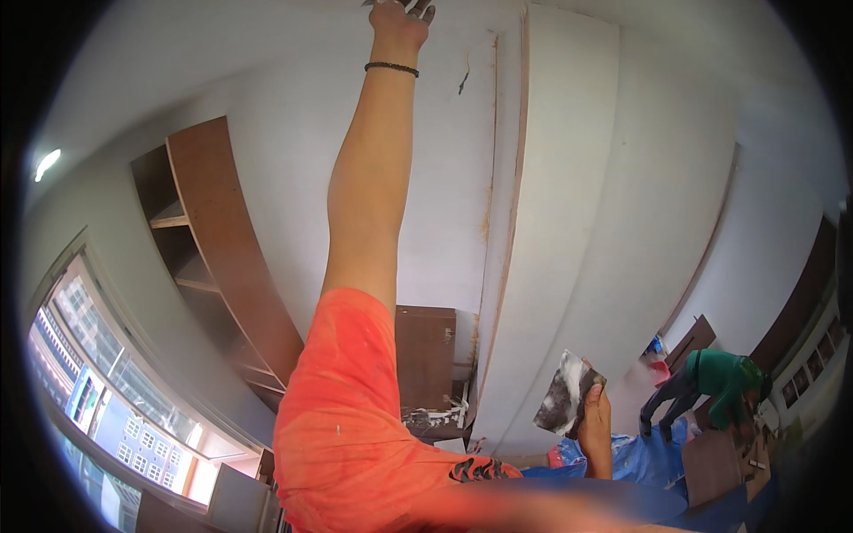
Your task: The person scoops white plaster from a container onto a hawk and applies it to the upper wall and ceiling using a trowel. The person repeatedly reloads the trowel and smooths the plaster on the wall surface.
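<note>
Left hand (pixel 401 22): up high, cut off; we can't tell its fingers' state.
Dark plate (pixel 562 398): smeared white, left of our lower fingers.
Right hand (pixel 597 431): we pinch the plate.
Person in green (pixel 724 380): right of those fingers.

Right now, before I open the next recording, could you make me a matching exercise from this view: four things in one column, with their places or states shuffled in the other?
Things:
1. Left hand
2. Flat plate
3. Dark bracelet
4. Co-worker

Places or states:
a. Bent over at the right, in a green top
b. Worn around the left wrist
c. Raised, partly cut off by the picture's top edge
d. Smeared with white, held in the right hand

Right pairs: 1-c, 2-d, 3-b, 4-a.
</note>
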The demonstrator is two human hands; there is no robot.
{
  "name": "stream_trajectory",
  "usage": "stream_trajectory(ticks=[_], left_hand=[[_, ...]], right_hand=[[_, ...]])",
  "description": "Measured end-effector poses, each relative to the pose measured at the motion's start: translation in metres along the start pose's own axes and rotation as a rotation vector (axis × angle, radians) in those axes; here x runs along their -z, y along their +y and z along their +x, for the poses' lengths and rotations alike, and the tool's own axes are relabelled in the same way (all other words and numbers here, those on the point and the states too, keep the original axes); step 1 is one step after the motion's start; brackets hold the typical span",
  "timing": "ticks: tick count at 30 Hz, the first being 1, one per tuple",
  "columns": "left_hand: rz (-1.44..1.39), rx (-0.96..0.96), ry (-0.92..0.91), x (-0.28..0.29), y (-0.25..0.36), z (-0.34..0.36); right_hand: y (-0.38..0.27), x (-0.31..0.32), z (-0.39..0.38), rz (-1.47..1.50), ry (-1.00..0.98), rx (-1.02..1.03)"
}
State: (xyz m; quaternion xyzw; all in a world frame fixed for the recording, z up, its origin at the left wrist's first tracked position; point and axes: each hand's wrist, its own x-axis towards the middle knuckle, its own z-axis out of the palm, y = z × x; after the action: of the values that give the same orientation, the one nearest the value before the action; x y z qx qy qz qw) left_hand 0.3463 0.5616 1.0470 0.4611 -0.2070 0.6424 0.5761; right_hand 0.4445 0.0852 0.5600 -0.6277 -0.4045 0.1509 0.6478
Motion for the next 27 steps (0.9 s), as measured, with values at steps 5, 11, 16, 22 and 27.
stream_trajectory(ticks=[5, 11, 16, 22, 27], left_hand=[[-0.035, 0.017, 0.028, -0.018, 0.036, -0.022], [0.015, -0.008, 0.024, -0.054, 0.091, -0.049], [-0.002, -0.032, -0.042, -0.092, 0.132, -0.078], [0.175, -0.194, -0.097, -0.196, 0.232, -0.162], [0.112, -0.500, -0.055, -0.246, 0.185, -0.272]], right_hand=[[-0.001, 0.007, -0.002, 0.020, -0.042, 0.018], [-0.007, 0.017, -0.001, 0.025, -0.126, 0.053], [-0.005, 0.025, 0.005, 0.054, -0.211, 0.062], [-0.015, 0.021, 0.013, 0.167, -0.394, 0.056], [0.011, 0.035, 0.021, 0.113, -0.295, 0.070]])
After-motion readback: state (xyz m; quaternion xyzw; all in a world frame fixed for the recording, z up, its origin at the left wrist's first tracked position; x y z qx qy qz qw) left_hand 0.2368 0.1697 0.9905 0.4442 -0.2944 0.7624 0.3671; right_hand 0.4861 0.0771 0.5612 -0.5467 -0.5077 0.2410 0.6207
